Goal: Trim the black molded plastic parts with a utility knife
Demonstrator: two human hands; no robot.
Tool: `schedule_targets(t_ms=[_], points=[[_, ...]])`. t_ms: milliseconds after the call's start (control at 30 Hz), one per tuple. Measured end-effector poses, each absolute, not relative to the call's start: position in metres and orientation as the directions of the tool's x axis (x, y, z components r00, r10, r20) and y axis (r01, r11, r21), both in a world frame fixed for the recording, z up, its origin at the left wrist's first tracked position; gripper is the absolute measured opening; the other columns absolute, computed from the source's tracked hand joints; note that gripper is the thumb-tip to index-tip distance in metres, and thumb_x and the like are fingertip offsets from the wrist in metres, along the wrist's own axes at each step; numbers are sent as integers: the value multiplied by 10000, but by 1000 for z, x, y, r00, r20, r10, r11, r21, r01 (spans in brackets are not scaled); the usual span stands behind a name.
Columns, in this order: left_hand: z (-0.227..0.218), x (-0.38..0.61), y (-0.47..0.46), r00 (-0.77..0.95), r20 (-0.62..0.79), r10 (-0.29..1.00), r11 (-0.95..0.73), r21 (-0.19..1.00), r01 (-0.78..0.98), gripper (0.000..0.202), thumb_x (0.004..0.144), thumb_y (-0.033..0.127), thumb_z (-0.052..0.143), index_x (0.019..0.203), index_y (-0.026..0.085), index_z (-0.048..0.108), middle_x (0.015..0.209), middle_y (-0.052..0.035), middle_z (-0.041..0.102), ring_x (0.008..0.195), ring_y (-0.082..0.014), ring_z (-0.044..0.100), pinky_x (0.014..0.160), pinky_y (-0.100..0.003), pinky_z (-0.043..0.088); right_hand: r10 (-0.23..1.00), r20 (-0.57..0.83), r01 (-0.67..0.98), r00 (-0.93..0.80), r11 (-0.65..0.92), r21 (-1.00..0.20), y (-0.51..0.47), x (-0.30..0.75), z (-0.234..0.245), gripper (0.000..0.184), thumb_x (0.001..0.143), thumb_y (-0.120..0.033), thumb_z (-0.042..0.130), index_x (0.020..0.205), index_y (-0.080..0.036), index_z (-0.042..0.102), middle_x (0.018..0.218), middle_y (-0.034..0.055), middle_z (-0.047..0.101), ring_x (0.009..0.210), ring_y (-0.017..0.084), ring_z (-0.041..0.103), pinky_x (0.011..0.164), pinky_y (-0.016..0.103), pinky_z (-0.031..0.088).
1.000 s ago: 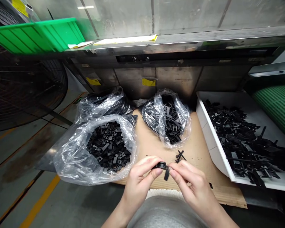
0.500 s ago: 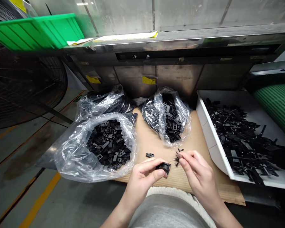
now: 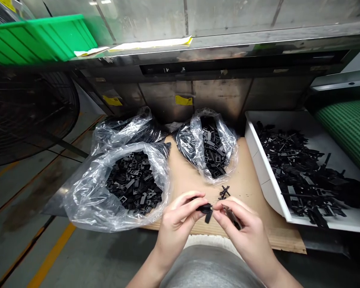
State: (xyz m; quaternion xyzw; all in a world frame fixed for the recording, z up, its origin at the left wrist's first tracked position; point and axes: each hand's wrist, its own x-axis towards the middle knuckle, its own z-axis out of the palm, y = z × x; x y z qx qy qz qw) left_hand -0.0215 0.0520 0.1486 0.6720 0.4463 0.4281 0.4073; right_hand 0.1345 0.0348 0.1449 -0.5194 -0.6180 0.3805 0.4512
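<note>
My left hand is closed around a small black plastic part, held just above the cardboard near its front edge. Fingertips of my right hand are pinched together right beside that part; whether they grip a tiny piece at its end I cannot tell. A dark, narrow piece shows between the right thumb and fingers, its kind unclear. Just beyond the right fingers lies a small heap of thin black pins on the cardboard.
Open clear plastic bags full of black parts stand at left and centre back. At right, a white tray holds a pile of black pieces. A metal shelf with a green bin runs overhead. A fan stands far left.
My right hand has moved from the pins to the left hand, and the fingertips now meet at the black part. The left hand has turned the part. A loose black piece on the cardboard is now out of sight.
</note>
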Motion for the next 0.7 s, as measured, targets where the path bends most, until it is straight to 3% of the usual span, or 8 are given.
schedule_targets(t_ms=[167,433,567,700], points=[[146,-22,50,217,295,931,-357,859,366,266,776,64,548,933,241,669,993,-46,627,919,-182,581,822,-246,448,923,377,349,-84,381,-856,33,129,138,113,819,-122,471,779,-174,564,684,23,556,616,125,516,572,233,405],[135,-26,52,315,460,830,-555,733,394,298,788,6,511,1008,172,624,1058,-91,581,916,-149,586,812,-205,450,975,149,349,-163,199,-916,40,134,143,175,825,-227,457,666,-177,512,629,-11,471,579,111,457,512,215,352],[137,-24,54,328,443,834,-544,759,357,284,779,2,522,983,166,633,1047,-82,591,943,-145,566,829,-194,433,989,88,345,-122,126,-930,46,136,141,197,783,-200,457,587,-179,456,543,-45,382,486,88,375,446,206,304],[139,-24,56,316,376,871,-471,821,321,278,782,10,523,958,188,643,1031,-56,606,945,-141,565,817,-184,432,999,44,315,-20,48,-948,46,138,134,129,775,-226,478,654,-183,491,602,-26,465,531,102,442,488,210,365]])
